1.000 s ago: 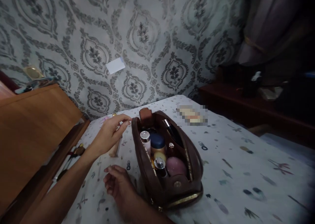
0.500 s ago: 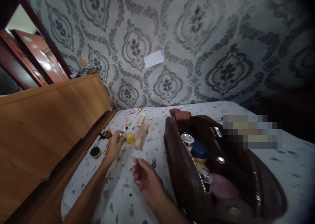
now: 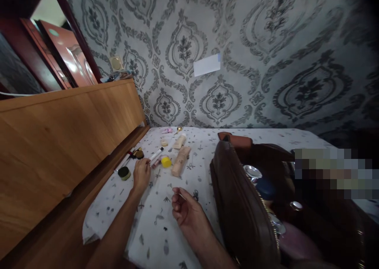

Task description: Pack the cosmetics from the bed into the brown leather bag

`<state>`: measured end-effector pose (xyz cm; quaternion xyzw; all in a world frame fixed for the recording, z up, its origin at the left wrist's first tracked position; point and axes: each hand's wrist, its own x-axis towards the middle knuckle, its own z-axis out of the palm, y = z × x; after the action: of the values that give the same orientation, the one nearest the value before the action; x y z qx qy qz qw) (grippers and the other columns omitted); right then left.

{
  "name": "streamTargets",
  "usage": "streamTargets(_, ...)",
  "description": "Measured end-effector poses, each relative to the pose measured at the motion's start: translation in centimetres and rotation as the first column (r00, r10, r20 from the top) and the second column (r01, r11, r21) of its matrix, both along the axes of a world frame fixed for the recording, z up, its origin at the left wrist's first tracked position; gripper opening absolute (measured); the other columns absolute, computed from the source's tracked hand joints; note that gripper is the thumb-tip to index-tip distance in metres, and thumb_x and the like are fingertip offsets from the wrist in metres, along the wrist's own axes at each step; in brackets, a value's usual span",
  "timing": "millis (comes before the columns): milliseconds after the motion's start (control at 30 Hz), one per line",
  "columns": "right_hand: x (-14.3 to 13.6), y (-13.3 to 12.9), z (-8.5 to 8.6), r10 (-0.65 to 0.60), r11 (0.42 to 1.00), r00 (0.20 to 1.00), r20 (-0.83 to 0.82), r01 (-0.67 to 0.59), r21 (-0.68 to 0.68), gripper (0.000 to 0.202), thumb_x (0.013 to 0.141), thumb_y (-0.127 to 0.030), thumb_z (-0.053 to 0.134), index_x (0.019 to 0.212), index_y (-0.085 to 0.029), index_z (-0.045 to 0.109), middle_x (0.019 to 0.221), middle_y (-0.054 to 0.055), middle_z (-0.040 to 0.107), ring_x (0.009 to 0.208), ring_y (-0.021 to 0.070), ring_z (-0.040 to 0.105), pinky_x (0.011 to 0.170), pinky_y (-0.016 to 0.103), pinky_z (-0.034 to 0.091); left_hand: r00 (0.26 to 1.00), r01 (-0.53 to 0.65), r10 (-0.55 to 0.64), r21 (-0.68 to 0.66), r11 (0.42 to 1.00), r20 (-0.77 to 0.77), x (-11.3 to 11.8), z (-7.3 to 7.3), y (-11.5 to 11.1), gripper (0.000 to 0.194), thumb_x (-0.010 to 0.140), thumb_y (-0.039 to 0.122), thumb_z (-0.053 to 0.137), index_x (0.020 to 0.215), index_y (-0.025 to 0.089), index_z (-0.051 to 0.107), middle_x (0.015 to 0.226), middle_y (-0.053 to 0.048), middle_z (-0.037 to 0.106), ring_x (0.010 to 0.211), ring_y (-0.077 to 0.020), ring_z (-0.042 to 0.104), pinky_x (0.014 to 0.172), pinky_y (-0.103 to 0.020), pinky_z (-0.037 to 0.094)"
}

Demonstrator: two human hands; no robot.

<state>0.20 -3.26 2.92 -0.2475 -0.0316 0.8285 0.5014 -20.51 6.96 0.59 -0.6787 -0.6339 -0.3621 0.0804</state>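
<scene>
"Where is each hand?"

"The left hand (image 3: 142, 173) is left of the centre, its fingertips beside the slim white tube (image 3: 156, 154). I cannot tell if they grip it. The right hand (image 3: 191, 217) is apart from it, lower in the frame, loosely curled, and I see nothing inside."

"And why are the things placed so?"

"The brown cosmetic bag (image 3: 242, 210) stands at the lower right with its mouth unzipped, so its contents show. The small cosmetics lie apart on the printed sheet (image 3: 154, 237), in left centre, so each seems easy to reach. Probably the left hand bends low because the white tube lies flat."

"Please, how many of each?"

"I count one white tube, two beige tubes (image 3: 181, 161), one yellow-lidded jar (image 3: 166, 161) and one dark green jar (image 3: 124, 173). There are several brushes (image 3: 128, 158), but I cannot count them surely. In the bag I see two silvery caps (image 3: 252, 172), one blue lid (image 3: 265, 188) and one pink rounded item (image 3: 296, 240). The rest is too dark."
</scene>
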Motion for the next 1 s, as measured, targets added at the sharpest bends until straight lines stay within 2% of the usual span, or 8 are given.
streamTargets(167,0.0,0.0,0.0,0.002,1.000,1.000,0.014,-0.002,-0.003,0.043,0.037,-0.030,0.096,0.070,-0.012,0.072,0.056,-0.002,0.063,0.046,0.0053,0.050,0.041,0.015,0.032,0.988,0.142,-0.141,0.019,0.990,-0.064,1.6,0.3,-0.5,0.023,0.094,0.020,0.046,0.112,0.017,0.060,0.106,-0.010,0.064,0.103,-0.0254,0.054,0.092,-0.041,0.045)
streamTargets(367,0.0,0.1,0.0,-0.007,1.000,1.000,0.021,0.007,0.007,0.044,0.038,-0.030,0.096,0.070,-0.013,0.073,0.057,-0.001,0.064,0.046,0.0052,0.050,0.040,0.015,0.032,0.942,0.303,-0.294,0.035,0.952,-0.160,3.2,0.3,-0.9,0.032,0.094,0.014,0.043,0.123,0.018,0.055,0.114,-0.011,0.061,0.110,-0.0252,0.052,0.096,-0.045,0.043)
streamTargets(567,0.0,0.1,-0.1,-0.002,1.000,0.999,0.032,0.001,0.017,0.043,0.038,-0.030,0.096,0.070,-0.013,0.072,0.056,-0.002,0.064,0.046,0.0054,0.050,0.041,0.015,0.033,0.912,0.300,-0.291,-0.013,0.954,-0.289,3.7,-0.5,-0.5,0.043,0.090,0.005,0.042,0.130,0.017,0.052,0.129,-0.014,0.056,0.124,-0.0254,0.047,0.104,-0.045,0.041)
streamTargets(700,0.0,0.0,-0.4,-0.016,1.000,0.999,0.034,0.016,0.016,0.044,0.037,-0.031,0.095,0.070,-0.013,0.071,0.054,-0.002,0.063,0.044,0.0052,0.050,0.040,0.015,0.031,0.834,0.311,-0.333,-0.123,0.942,-0.440,3.8,-0.3,0.3,0.047,0.090,0.007,0.044,0.135,0.020,0.052,0.144,-0.014,0.049,0.137,-0.0289,0.038,0.108,-0.050,0.037)
streamTargets(800,-0.1,-0.2,-0.5,-0.041,0.999,0.999,0.023,0.041,0.020,0.039,0.044,-0.032,0.092,0.070,-0.013,0.069,0.053,-0.002,0.063,0.043,0.0049,0.049,0.040,0.015,0.029,0.782,0.327,-0.384,-0.200,0.923,-0.491,3.7,0.1,1.0,0.044,0.092,0.011,0.045,0.135,0.019,0.053,0.148,-0.014,0.047,0.139,-0.0313,0.037,0.107,-0.050,0.039)
streamTargets(867,-0.2,-0.3,-0.6,-0.050,0.998,0.999,0.021,0.049,0.030,0.030,0.053,-0.031,0.086,0.070,-0.013,0.068,0.052,-0.001,0.063,0.042,0.0052,0.049,0.040,0.015,0.027,0.757,0.338,-0.414,-0.239,0.910,-0.506,3.5,0.3,1.5,0.046,0.091,0.011,0.044,0.135,0.020,0.054,0.144,-0.013,0.051,0.137,-0.0314,0.040,0.105,-0.050,0.040)
streamTargets(1000,-0.3,-0.2,-0.6,-0.047,0.999,0.999,0.021,0.046,0.029,0.016,0.068,-0.027,0.073,0.070,-0.013,0.066,0.051,0.000,0.062,0.040,0.0059,0.049,0.041,0.016,0.025,0.708,0.375,-0.449,-0.248,0.893,-0.545,3.0,0.0,2.5,0.046,0.088,0.012,0.046,0.131,0.020,0.058,0.140,-0.014,0.055,0.133,-0.0328,0.044,0.103,-0.049,0.041)
